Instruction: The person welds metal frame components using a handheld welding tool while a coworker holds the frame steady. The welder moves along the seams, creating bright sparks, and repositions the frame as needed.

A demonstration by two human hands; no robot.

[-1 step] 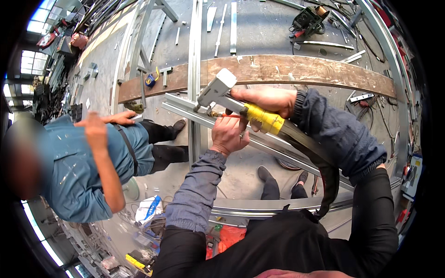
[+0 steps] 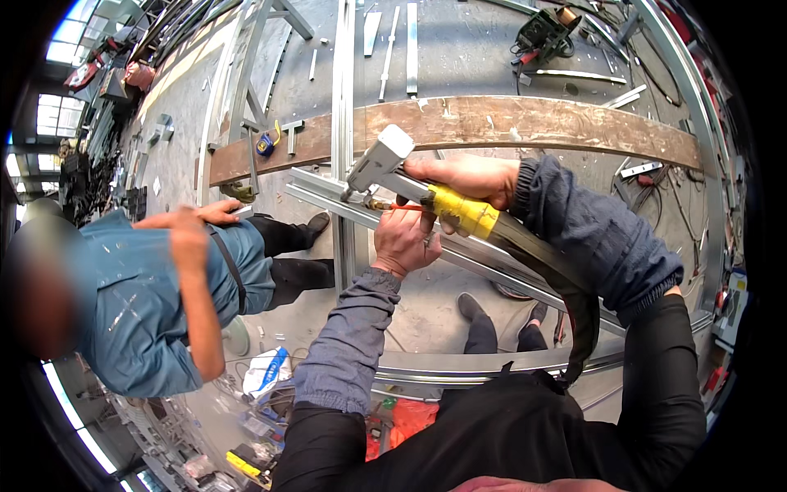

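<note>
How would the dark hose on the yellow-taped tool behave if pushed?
The dark hose probably bends rather than staying rigid, since it already curves downward. Its thick sheath suggests some weight, likely tugging on the yellow-taped tool.

Workshop floor (image 2: 475, 70) plain grey, kinda grubby, pale strips (image 2: 412, 49) scattered around top of frame. Daylight glaring through paned windows (image 2: 70, 37) at upper left, warm sun streaks (image 2: 190, 61) on floor nearby. Dark piled clutter (image 2: 78, 172) down left edge, pretty shadowy there. Long bright strip (image 2: 78, 414) slants across lower left corner.
</note>
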